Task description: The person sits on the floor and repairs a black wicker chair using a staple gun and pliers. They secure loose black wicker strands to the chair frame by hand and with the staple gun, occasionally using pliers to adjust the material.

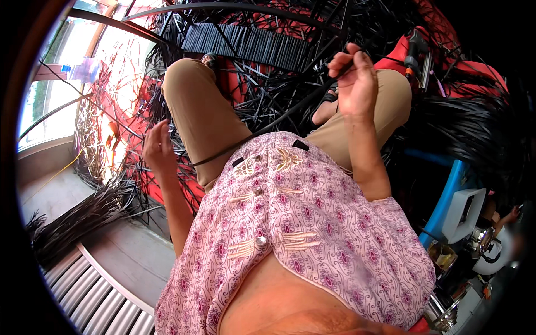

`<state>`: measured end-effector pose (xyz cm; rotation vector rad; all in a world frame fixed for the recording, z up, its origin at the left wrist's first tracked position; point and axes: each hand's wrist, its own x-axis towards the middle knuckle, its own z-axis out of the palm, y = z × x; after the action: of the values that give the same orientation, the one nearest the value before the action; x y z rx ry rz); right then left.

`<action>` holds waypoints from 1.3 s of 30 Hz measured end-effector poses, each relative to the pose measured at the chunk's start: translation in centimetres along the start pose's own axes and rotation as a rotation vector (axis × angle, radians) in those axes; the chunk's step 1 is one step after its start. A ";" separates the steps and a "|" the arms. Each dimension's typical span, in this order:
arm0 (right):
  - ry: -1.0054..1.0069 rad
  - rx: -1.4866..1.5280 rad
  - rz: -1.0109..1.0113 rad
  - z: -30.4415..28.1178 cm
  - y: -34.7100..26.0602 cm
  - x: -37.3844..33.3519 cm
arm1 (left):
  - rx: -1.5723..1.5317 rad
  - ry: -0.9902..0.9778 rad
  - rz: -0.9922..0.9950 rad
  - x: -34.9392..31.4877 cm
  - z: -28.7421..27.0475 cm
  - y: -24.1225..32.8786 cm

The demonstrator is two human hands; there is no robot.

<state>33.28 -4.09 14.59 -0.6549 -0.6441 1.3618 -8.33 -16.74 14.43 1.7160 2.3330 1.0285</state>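
My right hand [357, 84] is raised above my right knee, its fingers closed on a flat black plastic strip [279, 120]. That strip slants down to the left across my lap. Beside my left knee, my left hand [159, 148] hangs with its fingers loosely stretched and apart. A thin dark strand [103, 106] runs toward it from the upper left; whether the two touch, I cannot tell. Ahead of my knees lies a woven panel of black strips [245, 46], among the dark bars of a curved frame [240, 7].
Loose black strips cover the red cloth [234, 84] around my feet. A stapler-like tool [413, 53] lies by my right knee. Strip bundles lie at the left [84, 215] and right [469, 128]. A slatted metal piece [106, 296] is lower left; a white plastic bin [464, 215] stands right.
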 end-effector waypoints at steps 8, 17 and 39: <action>-0.065 -0.345 0.332 3.0 4.6 -6.2 | -0.900 -0.698 0.169 3.8 9.9 21.6; -0.116 -0.266 0.321 2.3 5.9 -6.2 | -0.910 -0.728 0.193 3.3 12.0 21.8; 0.165 -0.417 0.180 -1.3 2.2 -6.9 | -1.340 -0.719 -0.357 2.0 20.1 24.3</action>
<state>32.12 -10.78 11.80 -1.1712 -0.7560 1.3301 19.48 -1.80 12.75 0.8186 0.9399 1.1527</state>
